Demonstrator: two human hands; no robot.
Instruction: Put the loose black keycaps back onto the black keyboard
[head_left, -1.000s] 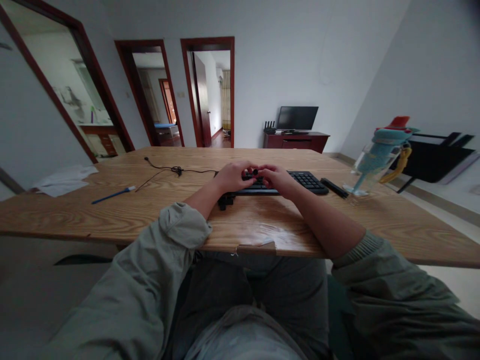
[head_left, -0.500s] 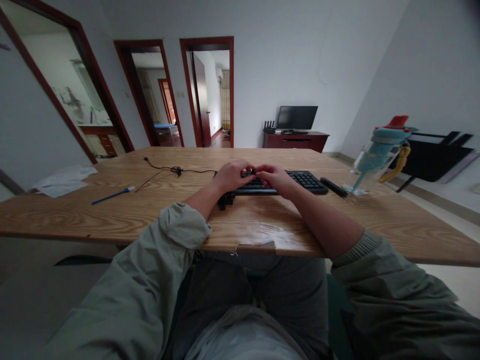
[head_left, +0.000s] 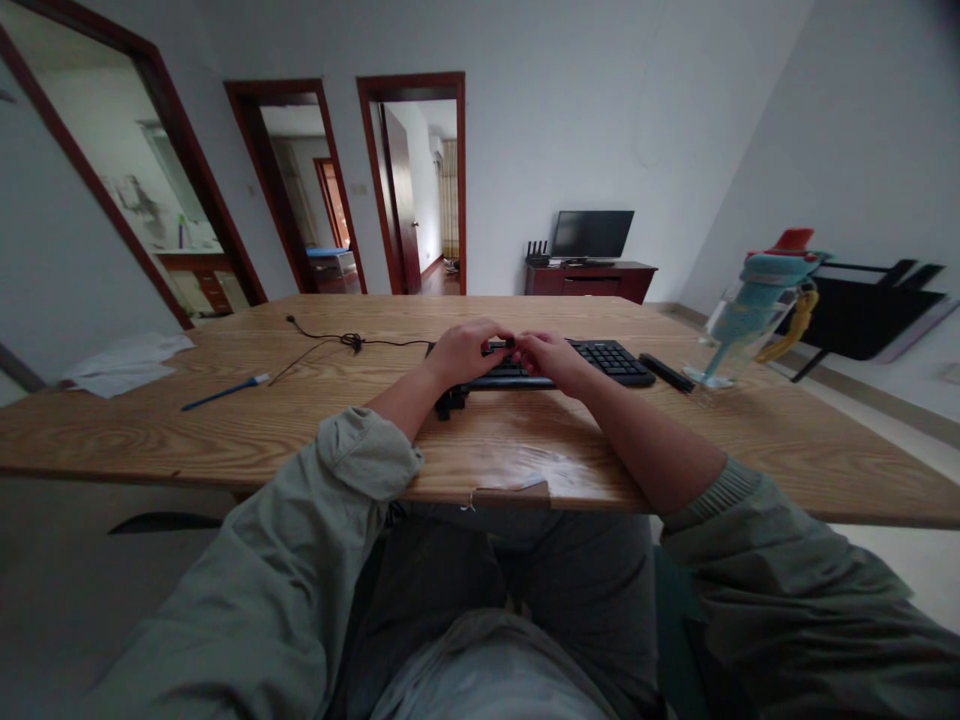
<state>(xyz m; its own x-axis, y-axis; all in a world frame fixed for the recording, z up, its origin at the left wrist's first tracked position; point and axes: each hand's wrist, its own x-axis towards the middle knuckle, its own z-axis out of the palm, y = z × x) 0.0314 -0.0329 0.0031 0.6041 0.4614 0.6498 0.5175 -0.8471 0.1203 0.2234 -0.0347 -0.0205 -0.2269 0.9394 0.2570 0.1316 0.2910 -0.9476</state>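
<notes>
A black keyboard (head_left: 611, 362) lies on the wooden table, partly covered by my hands. Above its middle, my left hand (head_left: 469, 350) pinches a small black piece (head_left: 510, 342), which looks like a keycap. My right hand (head_left: 546, 355) is closed beside it, fingertips nearly meeting those of the left; what sits between its fingers is hidden. Several small black pieces (head_left: 450, 404), seemingly loose keycaps, lie in front of the keyboard's left end by my left wrist. The keyboard's cable (head_left: 351, 342) runs off to the left in a tied bundle.
A blue-handled brush (head_left: 225, 392) and crumpled white paper (head_left: 127, 362) lie on the left. To the right are a long black object (head_left: 666, 373) and a clear bottle with a blue lid (head_left: 757, 305). The table (head_left: 525, 450) has a damaged front edge. A monitor (head_left: 592, 235) stands beyond.
My right hand's fingers have curled in more and shifted slightly right of the small black piece. My left hand stays nearly where it was.
</notes>
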